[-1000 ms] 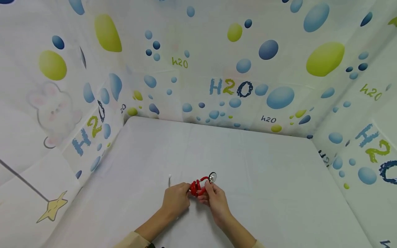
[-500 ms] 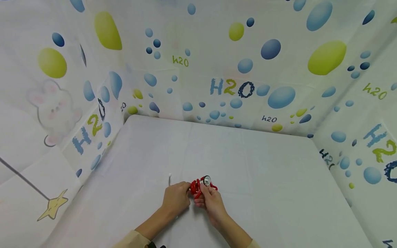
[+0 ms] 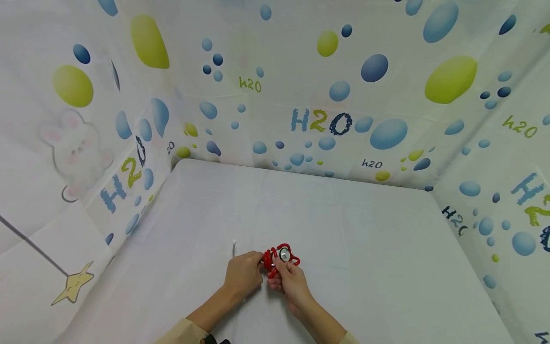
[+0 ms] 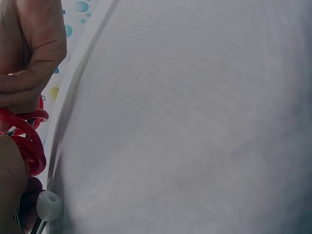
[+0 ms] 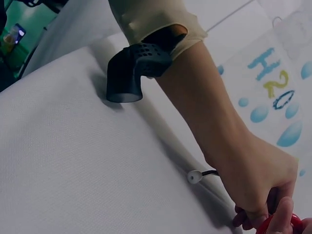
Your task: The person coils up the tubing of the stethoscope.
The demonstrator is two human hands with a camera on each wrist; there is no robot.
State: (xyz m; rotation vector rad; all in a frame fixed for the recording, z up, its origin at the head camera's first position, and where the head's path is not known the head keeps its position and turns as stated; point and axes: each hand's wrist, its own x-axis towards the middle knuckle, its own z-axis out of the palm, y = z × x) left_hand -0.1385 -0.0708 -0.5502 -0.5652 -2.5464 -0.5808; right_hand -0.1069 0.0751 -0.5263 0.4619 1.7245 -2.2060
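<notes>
Grips a stethoscope [image 3: 267,260] in the left hand [image 3: 244,273], with fingers curled round the bundled red tubing. Pinches it with the right hand [image 3: 292,283] too, thumb on top and other fingers bent underneath, just beside the round chest piece [image 3: 285,254]. Too small to tell: tubing or chest-piece rim under that thumb. Holds the stethoscope between both hands over the near, middle part of the white worktop [image 3: 365,258]. Shows the silver face and dark rim of the chest piece, with red loops around. Lets a white ear tip [image 3: 234,242] stick out beyond the far side of the left hand, and a second ear tip [image 5: 194,177], on a dark stem, just beside the left wrist. Wears beige sleeves [image 3: 185,333] and, at the left wrist, a black device [image 5: 129,73]. Faces a printed curtain [image 3: 240,48] with blue and green drops and "H2O" lettering.
</notes>
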